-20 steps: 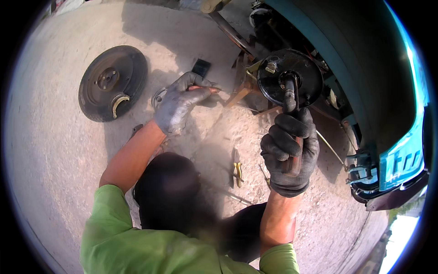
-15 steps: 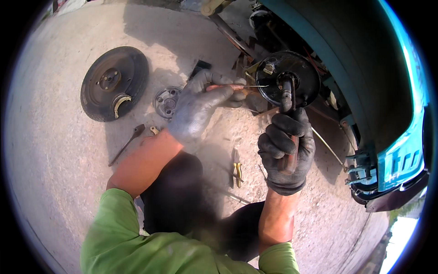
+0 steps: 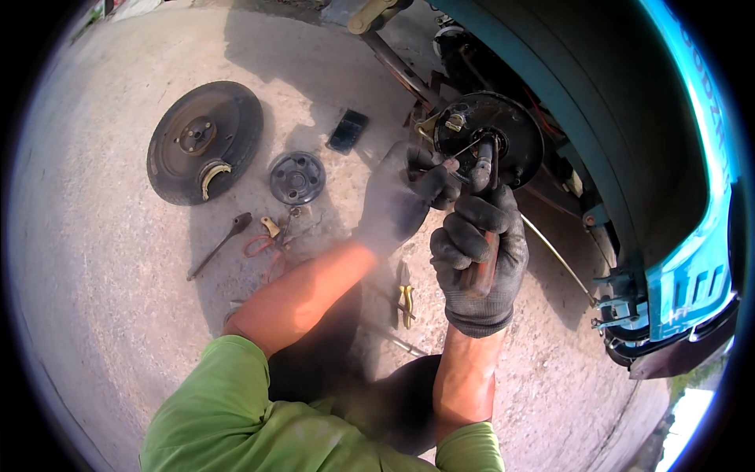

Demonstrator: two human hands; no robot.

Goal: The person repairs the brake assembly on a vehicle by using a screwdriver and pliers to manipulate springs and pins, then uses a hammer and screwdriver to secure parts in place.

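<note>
My left hand [image 3: 403,193], in a grey-black glove and partly blurred, is closed around a thin-shafted screwdriver [image 3: 451,164] with a reddish handle. Its shaft points up and right, reaching the base of the metal spindle [image 3: 482,167]. That spindle sticks out from the middle of a black round backing plate [image 3: 519,141] under the blue vehicle. Just below, my gloved right hand [image 3: 480,259] grips a second screwdriver [image 3: 487,267] by its red-brown handle. The shaft of this one runs upward alongside the spindle; its tip is hard to make out.
On the concrete at left lie a wheel [image 3: 169,145] with a curved brake shoe [image 3: 214,173] on it, a round metal drum [image 3: 297,178] and a dark bar tool [image 3: 220,245]. A phone [image 3: 348,130] and yellow-handled pliers [image 3: 406,303] lie closer. The blue vehicle body [image 3: 692,271] bounds the right.
My left hand has moved right, bringing its screwdriver from the plate's left side to the spindle base and tilting it upward. The phone and drum are now uncovered. My right hand keeps its grip.
</note>
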